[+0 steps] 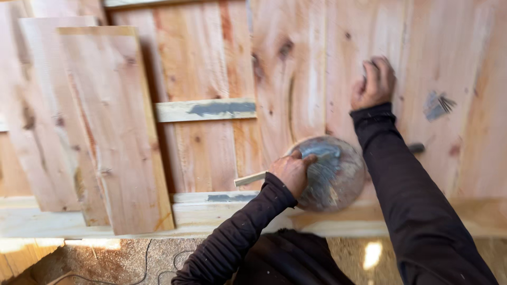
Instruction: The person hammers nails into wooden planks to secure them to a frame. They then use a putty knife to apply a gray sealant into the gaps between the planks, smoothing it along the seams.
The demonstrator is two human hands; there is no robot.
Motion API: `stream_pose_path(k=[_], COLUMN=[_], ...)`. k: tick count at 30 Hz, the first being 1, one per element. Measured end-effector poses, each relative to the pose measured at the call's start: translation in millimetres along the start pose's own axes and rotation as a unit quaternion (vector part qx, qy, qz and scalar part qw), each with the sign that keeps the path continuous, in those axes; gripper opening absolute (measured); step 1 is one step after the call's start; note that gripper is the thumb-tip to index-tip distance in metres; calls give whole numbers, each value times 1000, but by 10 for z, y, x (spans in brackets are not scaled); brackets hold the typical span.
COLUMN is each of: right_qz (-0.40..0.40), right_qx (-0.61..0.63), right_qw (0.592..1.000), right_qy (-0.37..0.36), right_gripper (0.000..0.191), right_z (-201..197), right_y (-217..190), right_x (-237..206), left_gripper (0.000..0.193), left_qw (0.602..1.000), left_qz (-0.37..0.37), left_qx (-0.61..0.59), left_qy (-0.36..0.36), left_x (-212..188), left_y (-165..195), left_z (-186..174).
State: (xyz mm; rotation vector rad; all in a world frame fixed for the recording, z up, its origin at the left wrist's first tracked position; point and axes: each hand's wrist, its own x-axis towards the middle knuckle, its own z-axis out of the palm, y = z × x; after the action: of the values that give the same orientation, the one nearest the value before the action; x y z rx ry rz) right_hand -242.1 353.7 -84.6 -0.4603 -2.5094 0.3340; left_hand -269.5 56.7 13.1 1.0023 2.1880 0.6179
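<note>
Nearby, loose boards [113, 126] beside hands [292, 171].

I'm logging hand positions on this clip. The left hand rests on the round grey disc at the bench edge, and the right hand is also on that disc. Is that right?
Not quite. The head view shows the left hand on the round grey disc, but the right hand is not on it: it is raised farther up, closed against the wooden boards, apart from the disc.

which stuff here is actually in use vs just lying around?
In use:
- round grey disc, under the left hand
- thin wooden stick, by the left hand
- plank surface, right hand resting on it

Lying about:
- loose boards, stacked at left
- pile of nails
- cable on the floor
</note>
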Motion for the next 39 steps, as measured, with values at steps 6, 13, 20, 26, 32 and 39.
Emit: stream_pose_path(k=[6, 13, 20, 26, 32, 39], right_qz=[-23, -19, -9, -15, -10, -11], right_qx=[-20, -24, -29, -28, -29, -26], right_qw=[999, 999, 1000, 999, 999, 999], right_qy=[19, 10, -3, -12, -16, -19], right_gripper=[38, 42, 37, 40, 40, 40], right_z=[22, 25, 6, -4, -8, -15], right_y=[-51, -126, -147, -133, -148, -161], right_x=[91, 137, 135, 110, 104, 126], left_gripper=[19, 24, 23, 30, 33, 15], left_qw=[967, 922, 936, 948, 927, 899], left_qz=[-112, -162, -185, -213, -190, -160], left_qx=[-102, -146, -85, 26, 141, 256], left_qy=[205, 320, 287, 236, 291, 318], left_x=[324, 1123, 1397, 1281, 1306, 1454], left_y=[-740, -1291, -1342, -1298, -1219, -1096], left_z=[-653, -1100, -1099, -1059, -1124, -1200])
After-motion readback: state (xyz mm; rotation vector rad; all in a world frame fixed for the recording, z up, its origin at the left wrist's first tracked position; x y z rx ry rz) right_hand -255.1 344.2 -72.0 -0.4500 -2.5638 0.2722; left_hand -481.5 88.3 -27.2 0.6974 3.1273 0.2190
